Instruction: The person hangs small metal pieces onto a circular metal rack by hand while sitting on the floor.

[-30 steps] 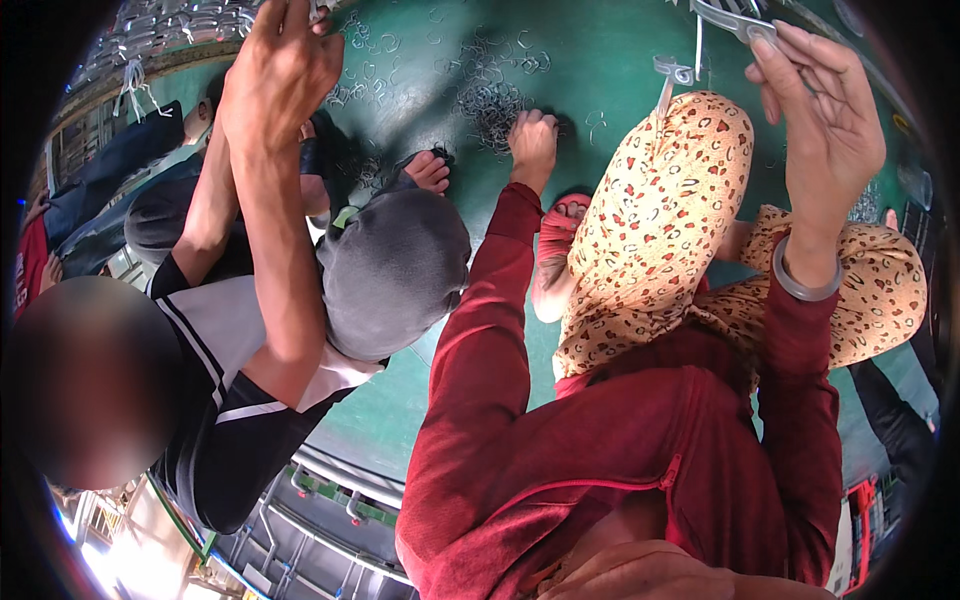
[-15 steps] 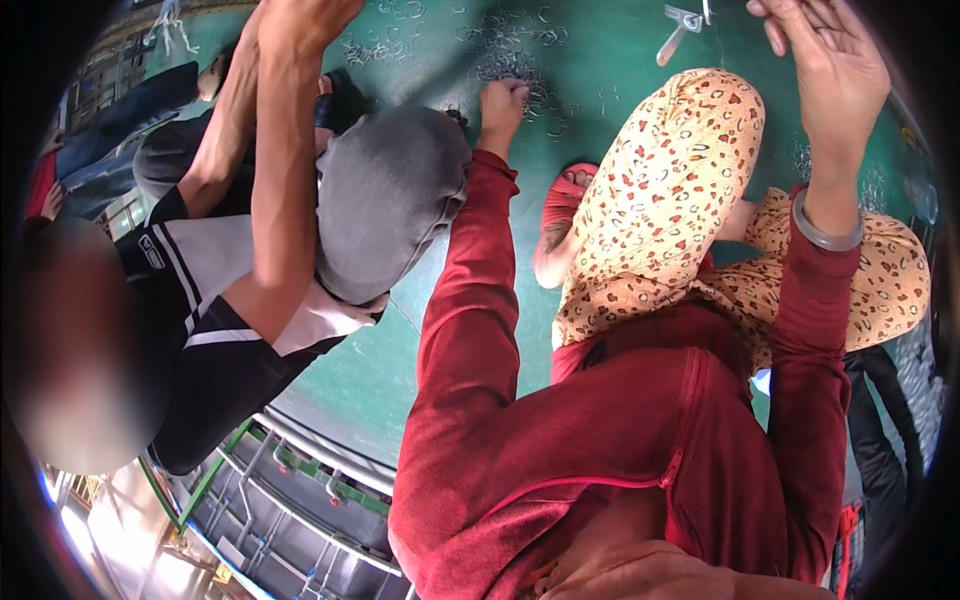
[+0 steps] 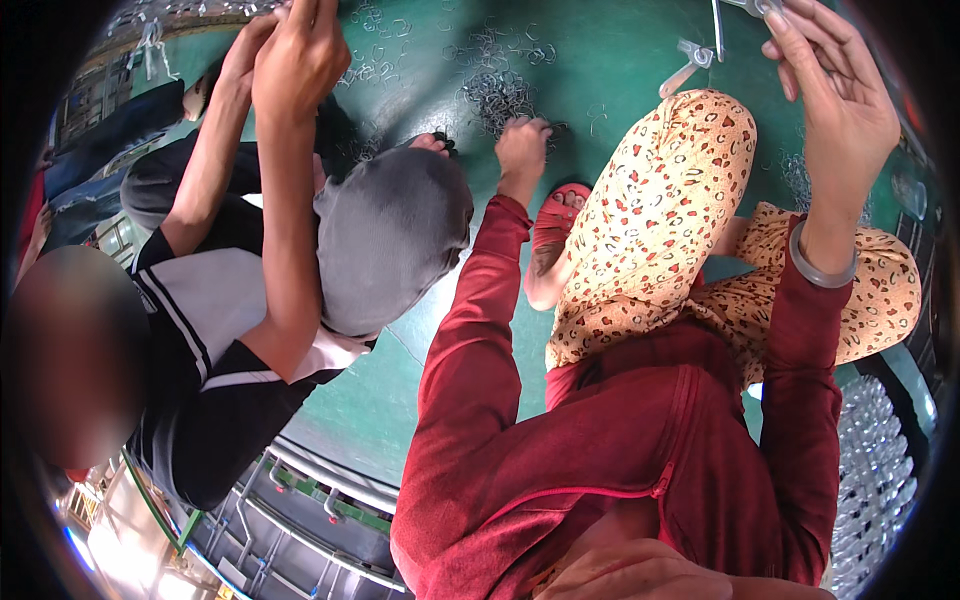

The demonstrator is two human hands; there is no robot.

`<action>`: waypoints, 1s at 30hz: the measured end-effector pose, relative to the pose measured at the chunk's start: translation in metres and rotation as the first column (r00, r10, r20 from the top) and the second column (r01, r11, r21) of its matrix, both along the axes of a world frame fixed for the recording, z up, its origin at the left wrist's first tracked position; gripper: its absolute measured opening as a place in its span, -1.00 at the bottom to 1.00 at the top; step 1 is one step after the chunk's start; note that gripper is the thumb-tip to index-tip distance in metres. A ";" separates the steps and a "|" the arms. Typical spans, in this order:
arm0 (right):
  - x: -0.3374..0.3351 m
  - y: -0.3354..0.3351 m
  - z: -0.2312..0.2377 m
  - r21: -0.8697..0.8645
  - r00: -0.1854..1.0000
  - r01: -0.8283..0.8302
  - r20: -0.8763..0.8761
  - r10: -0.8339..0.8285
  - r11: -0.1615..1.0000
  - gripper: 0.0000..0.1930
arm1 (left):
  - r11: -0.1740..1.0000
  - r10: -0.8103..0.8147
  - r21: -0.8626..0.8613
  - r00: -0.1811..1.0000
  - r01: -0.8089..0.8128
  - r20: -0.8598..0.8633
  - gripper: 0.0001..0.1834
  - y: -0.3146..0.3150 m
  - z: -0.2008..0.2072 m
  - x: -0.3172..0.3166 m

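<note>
My left hand rests on the green floor at the near edge of a pile of thin metal wire rings. Its fingers are curled in, and whatever they hold is hidden. Raised at the upper right, my right hand has its thumb against a small shiny, clear piece, partly cut off by the top edge. Left of that hand, a clear clip-like piece with a flat pale tab shows above my knee, beside a thin white rod.
A co-worker in a grey-and-black shirt squats close on my left, both hands raised. More wire rings lie scattered on the floor. Stacked clear items stand behind my right side. Metal pipes run at the lower left.
My left hand has moved a little right and nearer, to the pile's near edge. My right hand is slightly lower, bringing the shiny piece into view. The co-worker's hands show lower.
</note>
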State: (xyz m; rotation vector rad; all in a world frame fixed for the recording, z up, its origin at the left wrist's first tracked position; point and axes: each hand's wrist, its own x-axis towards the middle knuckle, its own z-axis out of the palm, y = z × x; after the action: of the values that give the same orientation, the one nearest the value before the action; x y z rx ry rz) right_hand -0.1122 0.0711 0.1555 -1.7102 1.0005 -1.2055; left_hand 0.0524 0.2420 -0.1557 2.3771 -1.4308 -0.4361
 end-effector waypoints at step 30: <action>-0.017 -0.010 -0.022 0.058 0.983 -0.182 0.049 0.180 0.982 -0.75 | 0.824 0.256 -0.284 0.770 -0.490 -0.584 -0.80 -0.074 0.089 -0.025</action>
State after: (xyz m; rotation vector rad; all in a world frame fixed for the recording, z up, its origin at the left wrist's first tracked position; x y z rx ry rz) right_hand -0.1295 0.0610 0.1335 -1.6799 0.8288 -1.0782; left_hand 0.0276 0.1677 -0.0672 1.9105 -0.6728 -0.5435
